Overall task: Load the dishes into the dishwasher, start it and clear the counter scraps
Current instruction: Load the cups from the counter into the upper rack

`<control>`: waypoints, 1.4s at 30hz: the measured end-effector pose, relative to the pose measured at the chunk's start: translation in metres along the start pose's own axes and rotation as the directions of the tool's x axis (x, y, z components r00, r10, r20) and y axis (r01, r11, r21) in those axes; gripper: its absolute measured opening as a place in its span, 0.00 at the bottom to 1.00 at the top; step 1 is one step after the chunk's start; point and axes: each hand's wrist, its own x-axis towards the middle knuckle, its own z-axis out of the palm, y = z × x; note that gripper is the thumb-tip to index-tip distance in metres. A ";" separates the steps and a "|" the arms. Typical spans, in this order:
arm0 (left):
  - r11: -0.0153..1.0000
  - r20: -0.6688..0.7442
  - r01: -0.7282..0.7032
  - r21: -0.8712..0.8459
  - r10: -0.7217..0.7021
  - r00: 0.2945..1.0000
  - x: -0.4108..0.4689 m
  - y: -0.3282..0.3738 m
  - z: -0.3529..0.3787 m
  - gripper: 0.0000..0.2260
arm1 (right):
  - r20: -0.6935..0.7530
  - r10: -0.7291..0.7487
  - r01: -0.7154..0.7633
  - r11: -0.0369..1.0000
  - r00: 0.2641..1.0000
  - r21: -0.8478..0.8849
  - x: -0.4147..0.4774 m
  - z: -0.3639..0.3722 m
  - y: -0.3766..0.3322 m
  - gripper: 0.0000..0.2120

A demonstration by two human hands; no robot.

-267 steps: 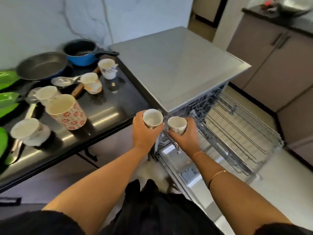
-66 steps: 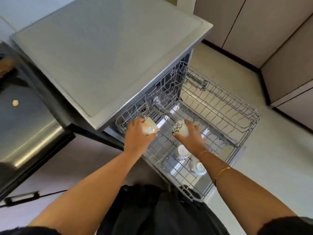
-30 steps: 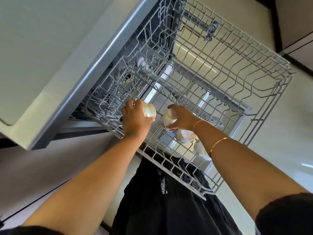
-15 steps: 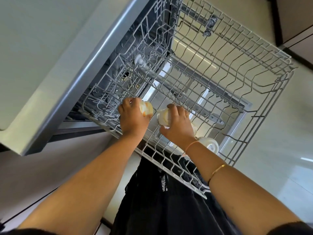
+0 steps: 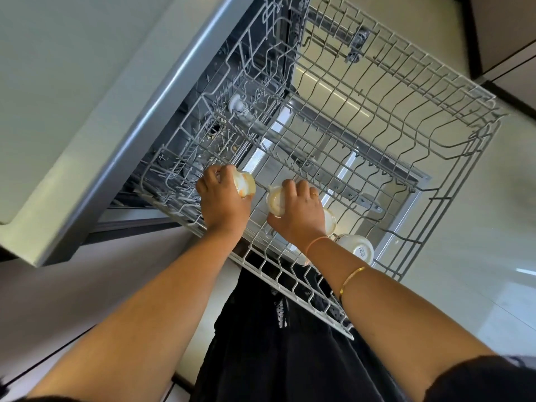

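The grey wire upper rack (image 5: 452, 117) of the dishwasher is pulled out below me. My left hand (image 5: 222, 203) grips a small white cup with an orange pattern (image 5: 246, 184), turned on its side over the rack's near left part. My right hand (image 5: 300, 211) holds a second small cup (image 5: 275, 201) mouth down, just right of the first. Two more white cups rest upside down in the rack's near right corner: one (image 5: 358, 248) shows its base, the other (image 5: 330, 220) is mostly hidden behind my right wrist.
The dishwasher's flat grey top (image 5: 72, 91) fills the left. The open door and lower spray arm (image 5: 362, 198) show through the rack. Pale floor tiles (image 5: 493, 256) lie to the right, with cabinet fronts (image 5: 504, 30) at the top right. My dark clothing is below the rack's front edge.
Both hands carried the cups from the counter side down to the pulled-out rack. Over the last second they lowered slightly and my right hand shifted left, uncovering an upside-down cup.
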 end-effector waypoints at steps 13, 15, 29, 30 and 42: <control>1.000 0.021 0.006 0.013 -0.006 1.000 -0.003 0.000 -0.001 0.28 | 0.218 0.019 -0.001 0.996 0.976 -0.085 0.017 0.002 -0.005 0.36; 1.000 0.021 0.004 0.018 -0.004 1.000 -0.002 0.000 -0.001 0.28 | 0.286 0.010 0.019 0.995 0.958 -0.097 0.019 -0.004 -0.004 0.40; 0.991 -0.024 -0.115 0.071 0.117 0.993 0.003 0.000 0.009 0.28 | 0.353 -0.018 0.097 0.974 0.935 -0.207 0.020 -0.011 -0.002 0.55; 0.986 -0.014 -0.135 0.098 0.137 0.990 0.005 0.000 0.010 0.28 | 0.337 -0.026 0.096 0.977 0.941 -0.191 0.020 -0.009 -0.001 0.55; 0.923 0.331 -0.307 0.231 0.222 0.917 0.024 0.005 0.036 0.33 | 0.220 -0.058 0.074 0.995 0.974 -0.064 0.006 0.008 0.002 0.51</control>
